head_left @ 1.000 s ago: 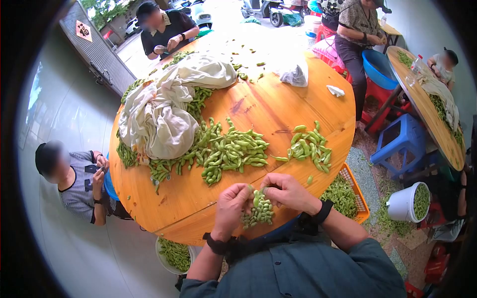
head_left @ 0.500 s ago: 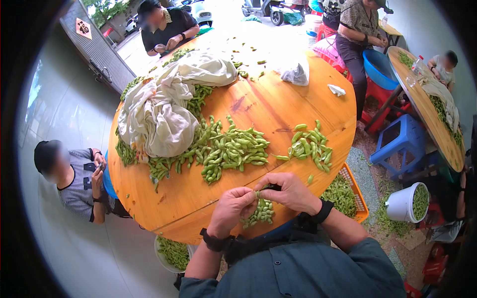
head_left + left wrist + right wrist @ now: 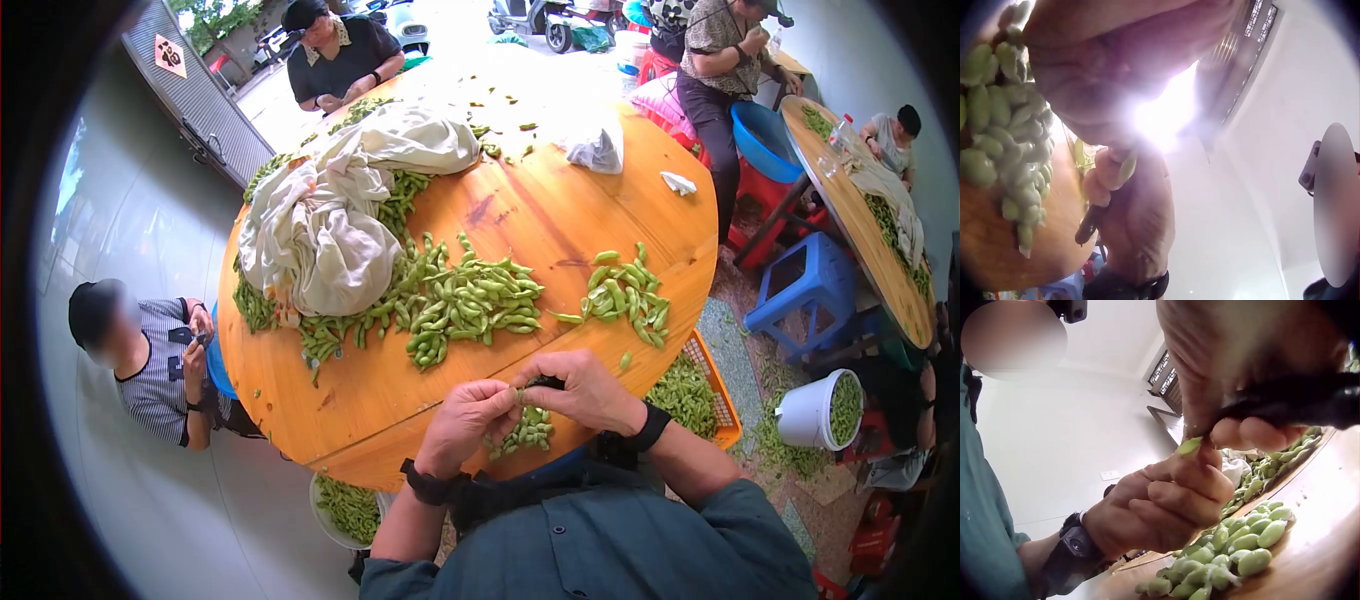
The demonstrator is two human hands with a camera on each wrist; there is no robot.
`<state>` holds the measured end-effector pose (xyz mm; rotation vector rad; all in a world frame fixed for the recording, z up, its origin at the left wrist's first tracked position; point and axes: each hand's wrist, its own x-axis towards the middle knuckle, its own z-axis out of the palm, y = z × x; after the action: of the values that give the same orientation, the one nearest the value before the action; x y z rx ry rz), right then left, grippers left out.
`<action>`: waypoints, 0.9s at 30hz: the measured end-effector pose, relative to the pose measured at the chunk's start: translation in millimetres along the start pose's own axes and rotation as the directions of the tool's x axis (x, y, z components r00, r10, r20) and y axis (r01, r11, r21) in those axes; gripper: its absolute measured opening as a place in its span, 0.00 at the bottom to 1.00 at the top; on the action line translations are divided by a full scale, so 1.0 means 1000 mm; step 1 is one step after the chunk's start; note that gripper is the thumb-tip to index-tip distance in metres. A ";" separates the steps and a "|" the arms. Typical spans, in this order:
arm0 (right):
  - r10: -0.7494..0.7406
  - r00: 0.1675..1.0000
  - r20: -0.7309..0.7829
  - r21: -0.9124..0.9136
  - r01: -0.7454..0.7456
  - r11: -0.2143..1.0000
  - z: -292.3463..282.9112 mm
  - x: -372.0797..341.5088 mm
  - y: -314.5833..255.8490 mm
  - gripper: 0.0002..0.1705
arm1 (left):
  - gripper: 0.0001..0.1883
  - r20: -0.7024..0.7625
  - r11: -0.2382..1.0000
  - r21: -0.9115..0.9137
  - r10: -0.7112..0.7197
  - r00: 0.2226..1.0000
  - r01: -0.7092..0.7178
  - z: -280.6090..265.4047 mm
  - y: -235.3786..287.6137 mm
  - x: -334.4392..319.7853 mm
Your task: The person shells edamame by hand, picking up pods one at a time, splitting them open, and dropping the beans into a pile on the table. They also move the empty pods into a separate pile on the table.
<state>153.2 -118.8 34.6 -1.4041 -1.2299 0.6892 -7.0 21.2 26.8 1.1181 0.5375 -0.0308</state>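
Observation:
Close together at the near edge of the round wooden table (image 3: 570,215), my two hands meet fingertip to fingertip. A green soybean pod (image 3: 1190,447), only its end showing, is pinched by my left hand (image 3: 468,415). My right hand (image 3: 585,392) touches the same pod with its thumb side, its fingers curled round a slim black tool (image 3: 1291,403); a dark end of the tool (image 3: 1087,226) sticks out in the left wrist view. I cannot tell the tool's kind. Just below lies a heap of shelled green beans (image 3: 530,432), partly covered by my hands.
Beyond my hands lie a large pile of pods (image 3: 470,305) and a smaller one (image 3: 625,297). A crumpled pale cloth (image 3: 330,240) covers more pods. An orange basket (image 3: 727,400), a white bucket (image 3: 805,412) and a blue stool (image 3: 805,280) stand right. Other people sit around.
A second ago a pod stood visible between my slightly parted hands; they have since come together over it, and the black tool shows more. The person at the back right has raised a hand.

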 end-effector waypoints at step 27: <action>0.036 0.987 -0.156 -0.118 -0.055 0.991 0.012 -0.001 0.008 0.09 | 0.09 -0.176 0.994 0.028 0.105 0.979 -0.102 0.016 -0.005 0.002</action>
<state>144.7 -114.3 24.5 -1.5613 -1.1371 0.5334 -0.6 5.3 26.6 1.1728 0.6378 0.1559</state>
